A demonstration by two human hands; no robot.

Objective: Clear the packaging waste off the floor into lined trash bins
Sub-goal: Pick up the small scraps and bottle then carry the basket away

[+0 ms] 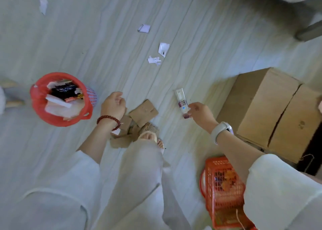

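My right hand (200,114) pinches the lower end of a long white carton (181,101) with a purple label, held just above the floor. My left hand (113,104) hovers with loosely curled fingers and holds nothing, to the right of a red lined bin (37,97) filled with wrappers and paper. Torn brown cardboard pieces (143,112) lie on the floor between my hands, by my foot. White paper scraps lie farther out: one (163,49), a crumpled one (154,60), another (144,28), and one at the far left (43,5).
A large closed cardboard box (271,111) stands to the right. A red mesh basket (224,191) with colourful waste sits at the bottom right, under my right arm. My leg and sandalled foot (149,137) stand beside the cardboard pieces. Grey furniture (308,31) sits at the top right.
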